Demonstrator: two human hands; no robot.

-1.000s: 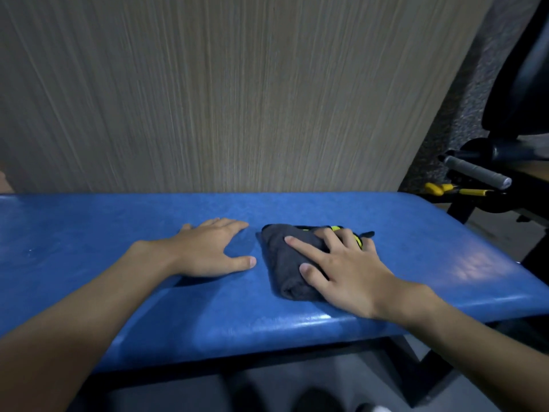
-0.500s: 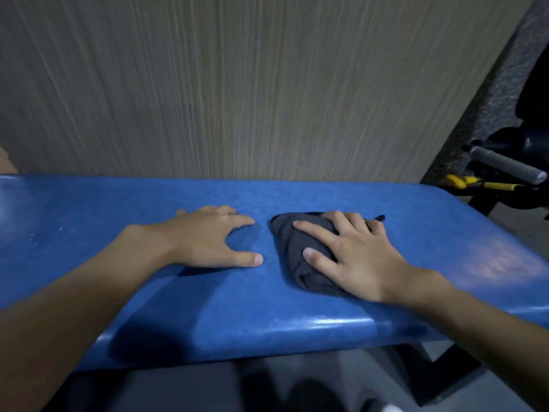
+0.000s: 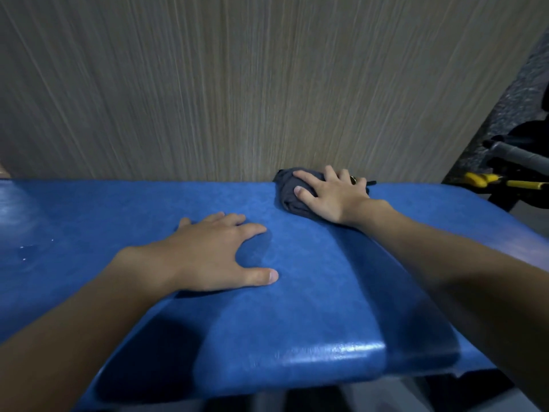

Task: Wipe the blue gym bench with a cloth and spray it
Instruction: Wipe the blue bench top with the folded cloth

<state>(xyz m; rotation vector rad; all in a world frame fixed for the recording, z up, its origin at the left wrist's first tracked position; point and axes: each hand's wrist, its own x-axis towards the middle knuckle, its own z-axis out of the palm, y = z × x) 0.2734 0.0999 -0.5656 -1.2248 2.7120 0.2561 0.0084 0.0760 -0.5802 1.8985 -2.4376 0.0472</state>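
Grey cloth (image 3: 289, 199) lies beneath the spread fingers of the right hand (image 3: 329, 197), at the far edge of the blue bench (image 3: 326, 292).
Wiping seems underway, spraying not evident; the left hand (image 3: 208, 257) lies flat, fingers wide, empty.

The gym bench (image 3: 312, 292) is bright blue with a faint mottled, leather-like pattern and pale glare along its near edge. The bunched cloth (image 3: 289, 194) is dark grey. The wall panel (image 3: 237, 84) is grey-beige with fine vertical wood-grain streaks. The machine handles (image 3: 478, 179) at the right are yellow.
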